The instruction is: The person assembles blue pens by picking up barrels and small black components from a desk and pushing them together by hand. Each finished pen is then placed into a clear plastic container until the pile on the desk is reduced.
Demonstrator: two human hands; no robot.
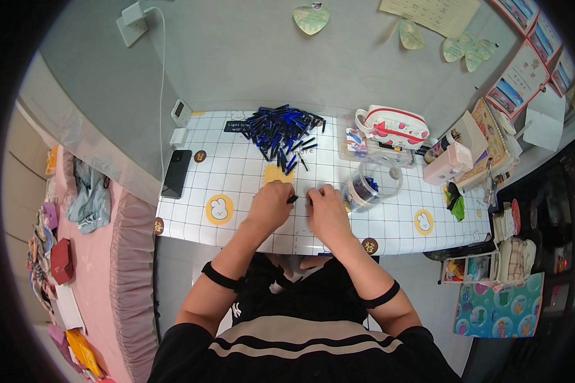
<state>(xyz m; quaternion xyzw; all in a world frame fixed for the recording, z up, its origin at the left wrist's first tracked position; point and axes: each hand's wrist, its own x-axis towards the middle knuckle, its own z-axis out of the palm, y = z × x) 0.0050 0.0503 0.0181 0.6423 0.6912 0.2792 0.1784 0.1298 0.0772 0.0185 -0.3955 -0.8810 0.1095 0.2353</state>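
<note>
The left hand (pixel 271 207) is pinching a short black tube (pixel 292 199) above the grid-patterned tablecloth (pixel 390 225), the right hand (pixel 329 210), grip impossible to tell, is resting curled nearby, and a heap of slender blue-black tubes (pixel 284 131) is lying beyond both.

From my end: one feed, L head cam, wide fisheye. I'm looking steeply down & slightly fwd from above the wearer's shirt (pixel 306 360), fairly close: L hand (pixel 272 205) & R hand (pixel 329 212) sit approx mid-pic over the counter (pixel 390 233). Wall (pixel 236 57) up top, bed (pixel 131 255) at L edge; straight lines bow near the rim.
</note>
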